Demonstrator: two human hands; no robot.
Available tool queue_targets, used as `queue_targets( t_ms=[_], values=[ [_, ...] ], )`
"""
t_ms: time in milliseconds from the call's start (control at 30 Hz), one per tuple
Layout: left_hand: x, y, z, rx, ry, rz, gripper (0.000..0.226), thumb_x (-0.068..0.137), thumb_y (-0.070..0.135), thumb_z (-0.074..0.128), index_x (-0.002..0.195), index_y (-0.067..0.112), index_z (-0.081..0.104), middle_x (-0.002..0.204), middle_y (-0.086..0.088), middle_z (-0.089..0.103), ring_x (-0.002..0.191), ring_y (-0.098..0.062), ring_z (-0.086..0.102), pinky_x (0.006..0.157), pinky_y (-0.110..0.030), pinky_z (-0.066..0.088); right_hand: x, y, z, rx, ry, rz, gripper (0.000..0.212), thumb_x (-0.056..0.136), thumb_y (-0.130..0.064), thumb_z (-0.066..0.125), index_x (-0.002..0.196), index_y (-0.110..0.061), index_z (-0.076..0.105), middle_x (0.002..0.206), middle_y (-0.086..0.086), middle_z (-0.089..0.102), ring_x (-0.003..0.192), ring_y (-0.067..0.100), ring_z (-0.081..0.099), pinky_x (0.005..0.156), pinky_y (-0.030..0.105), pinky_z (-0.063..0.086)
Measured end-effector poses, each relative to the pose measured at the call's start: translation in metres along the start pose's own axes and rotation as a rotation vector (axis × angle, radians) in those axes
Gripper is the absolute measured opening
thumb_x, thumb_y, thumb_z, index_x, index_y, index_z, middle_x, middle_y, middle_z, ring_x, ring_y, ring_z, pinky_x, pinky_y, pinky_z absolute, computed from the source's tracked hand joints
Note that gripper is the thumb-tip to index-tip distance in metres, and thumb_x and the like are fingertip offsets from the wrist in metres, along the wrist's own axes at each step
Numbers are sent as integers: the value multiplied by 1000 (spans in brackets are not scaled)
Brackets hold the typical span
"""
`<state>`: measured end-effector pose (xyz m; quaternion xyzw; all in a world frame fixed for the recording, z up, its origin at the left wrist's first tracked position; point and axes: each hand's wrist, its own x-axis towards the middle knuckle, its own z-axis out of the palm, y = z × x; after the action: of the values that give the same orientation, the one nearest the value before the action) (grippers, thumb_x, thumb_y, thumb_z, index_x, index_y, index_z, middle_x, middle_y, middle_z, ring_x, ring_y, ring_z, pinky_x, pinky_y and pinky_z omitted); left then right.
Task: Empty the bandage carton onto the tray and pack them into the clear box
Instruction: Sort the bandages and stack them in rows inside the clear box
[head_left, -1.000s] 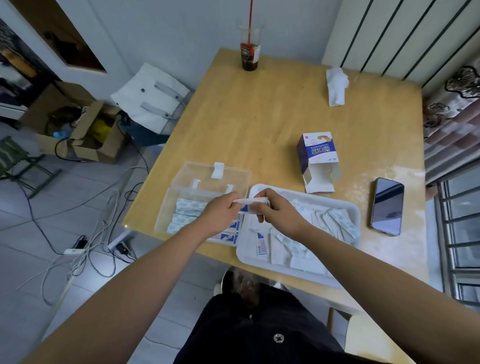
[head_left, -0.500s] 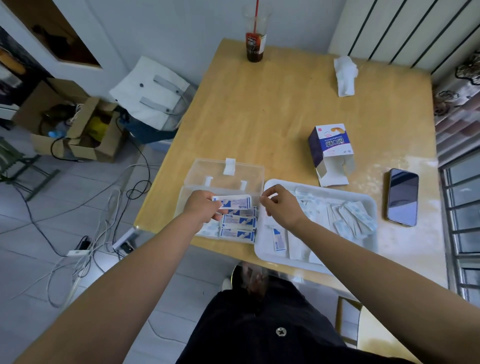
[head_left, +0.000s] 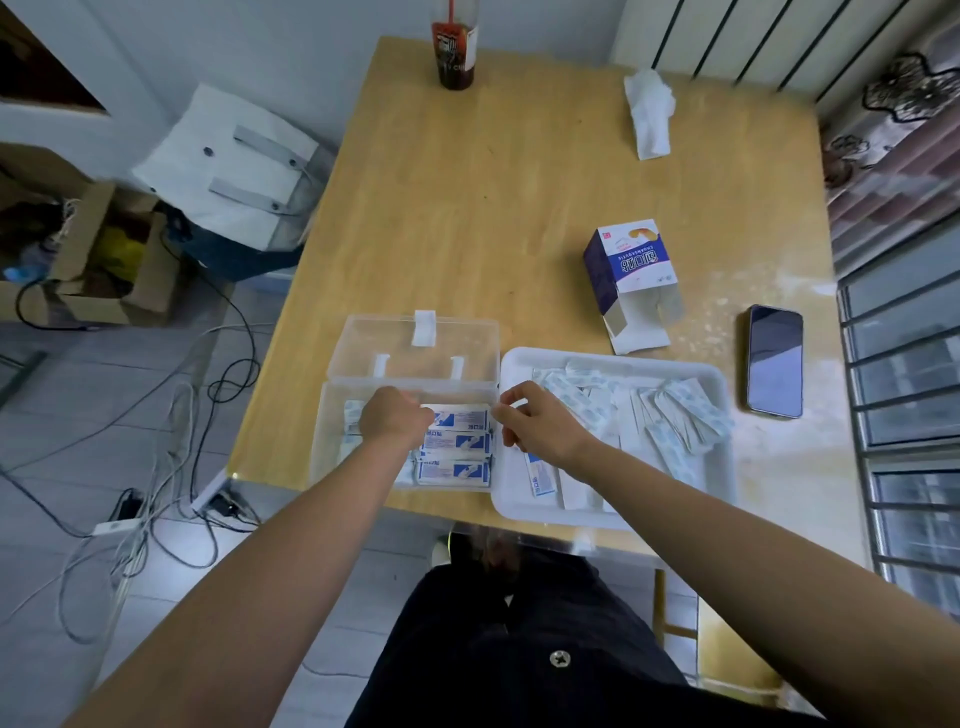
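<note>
The left grip (head_left: 396, 422) hides its own fingers inside the clear box (head_left: 332, 447), so its hold on the bandage (head_left: 460, 417) is unclear; the cup (head_left: 456, 57), top centre, is cropped.

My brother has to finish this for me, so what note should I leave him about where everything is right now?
Left hand: inside the clear box, pinching a bandage pack at the far row.
Right hand: over the tray's left edge, fingers curled; cannot tell if it holds anything.
Done: the carton lies open on the table; several packs are stacked in the box.
Left: many loose bandages on the tray to pack.
</note>
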<state>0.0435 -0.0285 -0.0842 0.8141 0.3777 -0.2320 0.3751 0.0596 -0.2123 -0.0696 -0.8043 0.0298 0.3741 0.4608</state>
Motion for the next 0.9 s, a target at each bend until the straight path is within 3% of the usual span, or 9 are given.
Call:
queue_targets(
  t_ms=[67,133,233,333,467,567,667,800,900],
  values=[
    [-4,0,1,-13,-1,2,18,83,11,66,101,11,68,76,-13,67,72,-27,62,70,-30,49,0,0,-3,30,-25,12,22,98,-33,49,107,-14,50,72,1,63,60,10,50,58,21,43],
    [-9,-1,0,-11,22,13,6,81,15,67,79,14,62,73,-12,63,69,-25,58,72,-35,52,1,3,-6,19,-25,17,22,97,-34,49,104,-13,54,73,2,64,60,11,51,60,24,45],
    [-12,-9,-3,-36,101,60,33,81,20,64,59,22,41,71,-8,55,64,-21,51,64,-30,42,5,17,-16,-130,88,-2,19,96,-28,51,98,-12,59,75,2,65,68,16,58,66,29,48],
    [-27,-9,0,-11,130,177,23,89,23,57,67,15,55,68,-5,56,63,-22,50,58,-27,35,1,36,-26,-348,93,-26,4,90,-20,57,93,-18,59,74,-3,59,74,18,58,59,22,42],
    [-48,-2,25,53,1,326,25,90,36,57,70,21,54,65,11,53,66,-14,52,55,-25,34,-13,59,-15,-635,-124,-78,19,86,-20,60,104,-22,55,79,-7,55,77,19,57,62,27,45],
    [-54,-4,44,147,-55,338,22,83,47,63,82,26,56,76,14,55,77,-12,57,63,-26,39,-16,71,-10,-793,6,-106,13,92,-30,48,97,-18,50,90,4,62,83,28,61,64,34,48],
    [-54,-6,51,185,-31,338,21,81,47,64,85,29,54,79,13,56,82,-15,59,67,-28,43,-16,72,-13,-794,147,2,27,88,-40,53,89,-15,44,90,7,64,78,28,60,62,32,45],
    [-54,-5,51,150,-41,322,20,81,45,65,82,28,54,75,14,54,78,-14,57,66,-28,42,-15,64,-1,-969,149,58,63,79,-59,63,112,-10,43,107,5,53,93,24,60,64,30,43],
    [-55,-4,52,132,-43,311,20,82,43,65,81,28,53,74,14,53,78,-14,57,67,-27,41,-12,64,12,-978,156,56,61,83,-50,65,120,-6,47,119,10,43,99,24,56,68,29,43]
  ],
)
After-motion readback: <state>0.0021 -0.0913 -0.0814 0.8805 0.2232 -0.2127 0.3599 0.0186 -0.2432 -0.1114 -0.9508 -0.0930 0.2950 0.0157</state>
